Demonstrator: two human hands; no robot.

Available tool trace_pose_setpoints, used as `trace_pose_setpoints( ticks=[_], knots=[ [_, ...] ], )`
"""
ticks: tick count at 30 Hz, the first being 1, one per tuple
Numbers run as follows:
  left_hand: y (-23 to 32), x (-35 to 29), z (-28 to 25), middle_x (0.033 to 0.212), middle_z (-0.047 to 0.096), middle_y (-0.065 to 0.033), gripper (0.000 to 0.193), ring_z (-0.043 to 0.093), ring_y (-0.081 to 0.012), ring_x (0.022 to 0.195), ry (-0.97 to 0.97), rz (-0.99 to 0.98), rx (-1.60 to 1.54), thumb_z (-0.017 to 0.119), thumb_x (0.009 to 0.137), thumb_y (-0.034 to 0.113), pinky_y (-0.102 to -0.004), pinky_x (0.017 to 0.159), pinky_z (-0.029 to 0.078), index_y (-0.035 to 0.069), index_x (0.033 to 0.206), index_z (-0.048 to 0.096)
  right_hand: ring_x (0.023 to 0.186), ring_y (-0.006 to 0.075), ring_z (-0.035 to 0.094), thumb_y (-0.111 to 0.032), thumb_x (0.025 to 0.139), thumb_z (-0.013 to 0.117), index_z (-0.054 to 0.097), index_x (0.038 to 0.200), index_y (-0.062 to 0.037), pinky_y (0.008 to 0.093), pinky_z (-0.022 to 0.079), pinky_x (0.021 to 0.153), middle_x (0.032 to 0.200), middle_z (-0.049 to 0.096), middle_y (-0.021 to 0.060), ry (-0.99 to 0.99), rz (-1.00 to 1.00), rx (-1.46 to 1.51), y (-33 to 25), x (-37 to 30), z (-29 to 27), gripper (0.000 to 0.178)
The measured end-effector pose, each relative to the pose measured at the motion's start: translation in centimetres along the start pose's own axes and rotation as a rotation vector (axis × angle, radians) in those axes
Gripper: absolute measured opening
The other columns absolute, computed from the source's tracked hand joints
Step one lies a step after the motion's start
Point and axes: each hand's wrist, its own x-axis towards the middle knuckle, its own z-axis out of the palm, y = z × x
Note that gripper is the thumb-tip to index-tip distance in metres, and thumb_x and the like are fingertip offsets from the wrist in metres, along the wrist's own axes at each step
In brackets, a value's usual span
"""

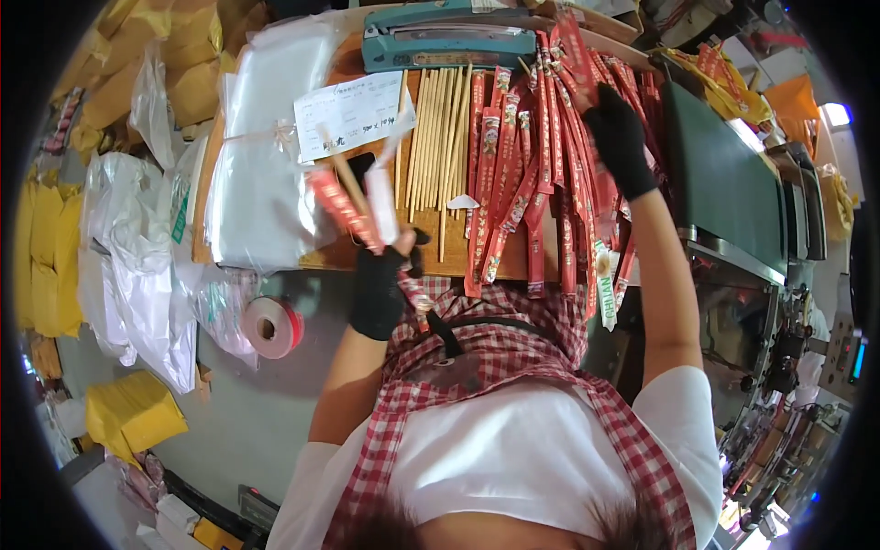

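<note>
My left hand, in a black fingerless glove, is closed around a small bundle at the table's near edge. Motion smears the bundle: a red printed paper sleeve, a white strip and a wooden stick stick up from it. My right hand, gloved alike, reaches over a heap of red chopstick sleeves. A blurred red sleeve juts from its fingertips, which are partly hidden. Between the hands, bare wooden chopsticks lie side by side on the wooden tabletop.
A teal bag sealer stands along the back. Stacked clear plastic bags and a handwritten paper slip lie to the left. A dark green box-like surface borders the right. A tape roll is at lower left.
</note>
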Motion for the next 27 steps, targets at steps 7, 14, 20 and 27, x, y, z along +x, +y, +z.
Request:
trace_pose_setpoints(
  ticks=[7,14,20,27],
  knots=[
    [-4.6,-0.6,4.4,0.082,0.060,-0.0072,0.021,0.059,-0.0135,0.074,-0.033,0.618,0.760,0.055,0.090,0.024,-0.0218,0.064,0.045,0.005,0.097,0.056,0.064,0.0106,0.053,-0.028,0.089,0.055,0.060,0.085,-0.0002,0.0294,0.041,0.058,0.066,0.057,0.0050,-0.230,0.160,0.487,-9.9,-8.9,8.6,0.029],
    [1.3,4.3,2.4,0.065,0.047,0.0039,0.020,0.044,-0.0025,0.053,0.068,0.051,-0.059,0.062,0.084,0.029,-0.0183,0.045,0.032,0.010,0.084,0.056,0.055,0.0240,0.051,-0.029,0.090,0.052,0.057,0.078,0.0000,0.0355,0.039,0.054,0.062,0.051,0.0157,-0.371,-0.104,0.496,-11.9,-13.3,10.4,0.032],
    [3.3,5.4,5.6,0.074,0.054,0.0025,0.018,0.049,-0.0067,0.065,0.095,0.197,0.141,0.062,0.085,0.023,-0.0234,0.059,0.039,0.006,0.084,0.058,0.059,0.0353,0.056,-0.028,0.090,0.048,0.057,0.081,-0.0079,0.0413,0.042,0.052,0.064,0.054,0.0158,-0.382,-0.133,0.396,-12.6,-15.2,8.3,0.024],
    [9.3,11.0,-1.3,0.062,0.047,0.0011,0.022,0.048,-0.0091,0.056,0.458,0.286,-0.120,0.058,0.086,0.023,-0.0243,0.050,0.038,0.007,0.074,0.049,0.070,0.0275,0.063,-0.019,0.080,0.060,0.061,0.091,-0.0041,0.0342,0.050,0.063,0.076,0.061,0.0138,-0.657,-0.270,0.073,-7.9,-19.8,5.6,0.019]
  ],
)
